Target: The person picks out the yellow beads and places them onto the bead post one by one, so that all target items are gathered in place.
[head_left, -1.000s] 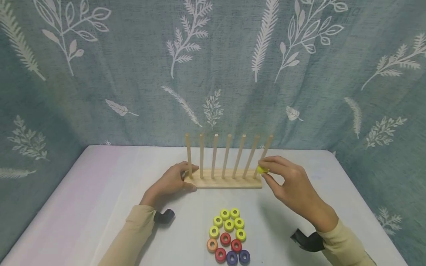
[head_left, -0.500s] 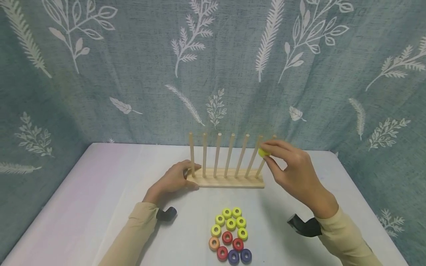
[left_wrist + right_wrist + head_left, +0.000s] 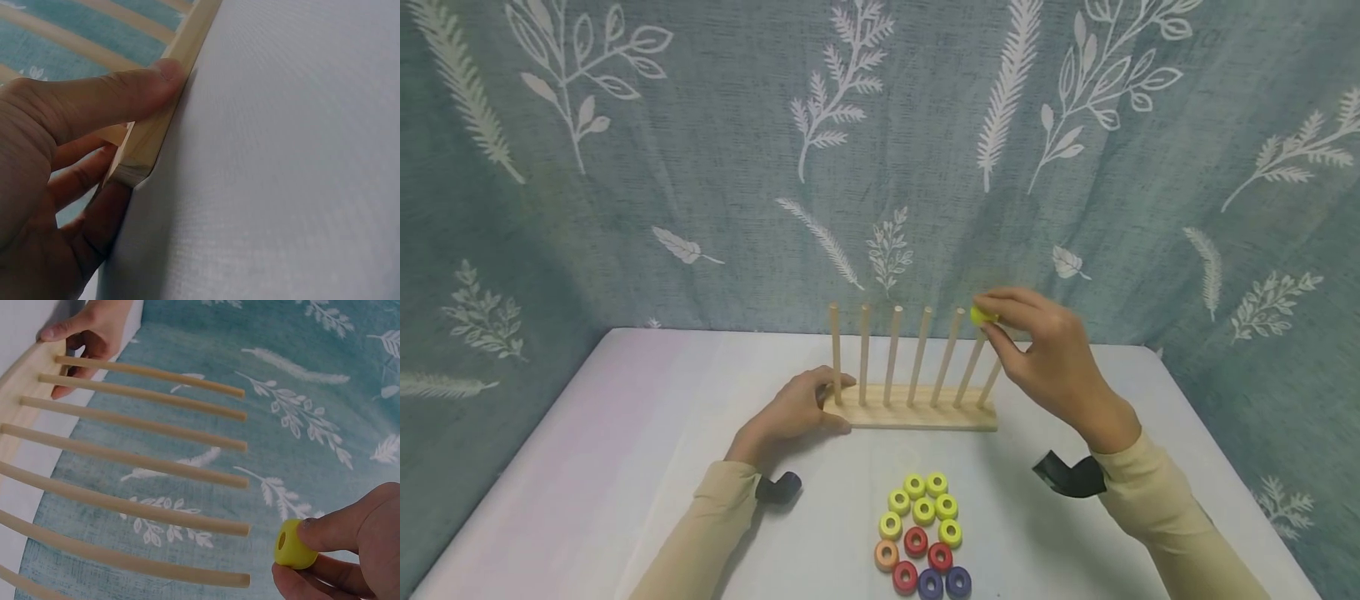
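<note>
My right hand [image 3: 1052, 358] pinches a yellow ring [image 3: 295, 553] between thumb and fingers. In the right wrist view the ring's hole faces the peg tips, and a gap separates it from the nearest peg [image 3: 187, 574]. In the head view the ring is level with the top of the second peg from the right. A wooden peg rack [image 3: 917, 418] stands upright on the table. My left hand [image 3: 793, 406] grips the left end of its base, the thumb [image 3: 134, 90] along the front edge and the other fingers behind and beneath the end.
In front of the rack lie loose rings: several yellow ones [image 3: 924, 522], three red [image 3: 906, 588], one orange [image 3: 886, 567] and two purple [image 3: 958, 593]. A patterned teal curtain [image 3: 737, 167] hangs behind the white table [image 3: 587, 500].
My right hand has lifted the yellow ring from low beside the rightmost peg, up and slightly left to peg-top height. My left hand keeps its grip on the rack.
</note>
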A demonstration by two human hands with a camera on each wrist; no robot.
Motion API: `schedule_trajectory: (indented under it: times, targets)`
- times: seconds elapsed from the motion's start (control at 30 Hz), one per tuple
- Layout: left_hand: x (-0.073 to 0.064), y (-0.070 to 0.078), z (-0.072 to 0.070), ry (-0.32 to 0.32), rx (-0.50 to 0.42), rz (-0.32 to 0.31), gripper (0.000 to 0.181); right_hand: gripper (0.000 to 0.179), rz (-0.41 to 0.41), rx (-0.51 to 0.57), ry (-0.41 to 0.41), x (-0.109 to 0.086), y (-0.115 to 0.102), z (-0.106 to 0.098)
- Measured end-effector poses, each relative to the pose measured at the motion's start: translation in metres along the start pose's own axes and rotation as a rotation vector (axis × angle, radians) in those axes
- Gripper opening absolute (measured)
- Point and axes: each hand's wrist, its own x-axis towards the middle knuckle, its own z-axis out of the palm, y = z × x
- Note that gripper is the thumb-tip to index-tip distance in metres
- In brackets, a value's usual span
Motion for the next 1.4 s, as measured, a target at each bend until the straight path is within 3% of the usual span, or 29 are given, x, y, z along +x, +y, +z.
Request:
schedule_trajectory:
  times: [0.27,0.8,1.4]
  targets:
    - [0.002,0.001,0.001,-0.004,0.002,-0.014,0.065,0.032,0.012,0.006,0.008,0.006,0.006,0.006]
    - [0.001,0.002,0.001,0.002,0.02,-0.031,0.067,0.031,0.014,-0.004,-0.056,0.009,0.008,0.02]
    - [-0.001,0.001,-0.001,-0.003,0.008,-0.041,0.066,0.031,0.018,-0.021,-0.066,0.013,0.008,0.022]
